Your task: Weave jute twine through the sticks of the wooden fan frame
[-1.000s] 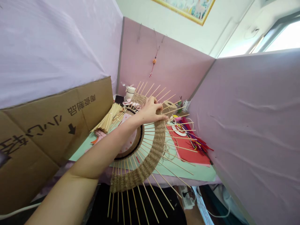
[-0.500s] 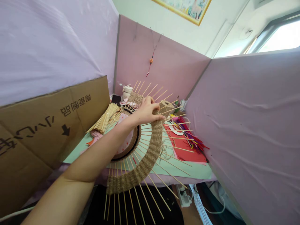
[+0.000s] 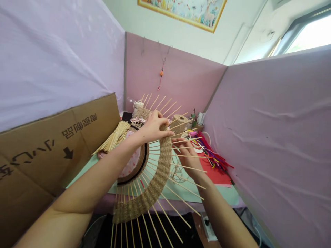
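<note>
A round piece of weaving (image 3: 164,162) in tan twine, with thin sticks radiating past its edge, stands tilted before me. Its inner ring has a dark band, and a pink dotted cloth (image 3: 131,164) shows at the centre. My left hand (image 3: 154,128) grips the upper part of the woven band, thumb on the near side. Just right of it, my right hand (image 3: 186,153) is behind the sticks at the band's outer edge, fingers bent together; what they pinch is too small to make out. Loose twine (image 3: 177,169) lies in loops below the right hand.
A bundle of sticks (image 3: 116,135) lies left, by a cardboard sheet (image 3: 85,137). Behind the weaving stands a twine spool (image 3: 180,120). Red sheets (image 3: 218,174) and coloured fuzzy strips (image 3: 214,155) lie right. Fabric-covered partitions (image 3: 271,137) enclose the table.
My right hand has come into view from the lower right and reached the outer edge of the weaving. My left hand keeps its hold; the view has shifted slightly.
</note>
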Action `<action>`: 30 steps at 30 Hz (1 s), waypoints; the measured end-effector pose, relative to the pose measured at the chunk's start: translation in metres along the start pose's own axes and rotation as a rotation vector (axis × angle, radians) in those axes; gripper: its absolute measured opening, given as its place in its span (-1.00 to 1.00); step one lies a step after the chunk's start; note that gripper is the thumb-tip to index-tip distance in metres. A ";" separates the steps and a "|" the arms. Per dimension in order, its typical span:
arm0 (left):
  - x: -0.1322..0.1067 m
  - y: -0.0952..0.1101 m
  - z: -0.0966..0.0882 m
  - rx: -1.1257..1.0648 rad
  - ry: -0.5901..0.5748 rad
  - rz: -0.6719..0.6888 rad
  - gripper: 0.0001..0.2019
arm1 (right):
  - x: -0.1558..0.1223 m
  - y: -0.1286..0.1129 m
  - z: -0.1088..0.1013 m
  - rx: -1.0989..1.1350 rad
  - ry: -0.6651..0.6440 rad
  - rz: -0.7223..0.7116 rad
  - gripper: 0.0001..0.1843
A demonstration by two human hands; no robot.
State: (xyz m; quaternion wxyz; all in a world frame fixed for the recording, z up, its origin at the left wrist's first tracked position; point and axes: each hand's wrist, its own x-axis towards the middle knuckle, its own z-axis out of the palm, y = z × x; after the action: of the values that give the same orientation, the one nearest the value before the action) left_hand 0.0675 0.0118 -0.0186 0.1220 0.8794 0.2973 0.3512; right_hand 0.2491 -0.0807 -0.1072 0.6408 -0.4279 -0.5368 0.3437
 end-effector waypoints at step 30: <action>-0.009 0.011 -0.003 0.035 -0.188 0.295 -0.78 | -0.025 -0.008 0.022 -0.178 0.114 -0.002 -0.70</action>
State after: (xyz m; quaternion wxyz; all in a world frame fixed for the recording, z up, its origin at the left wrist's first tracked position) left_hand 0.0653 -0.0024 -0.0163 0.0812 0.9444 0.1585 0.2764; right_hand 0.2223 -0.1025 -0.1081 0.6300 -0.5014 -0.5285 0.2690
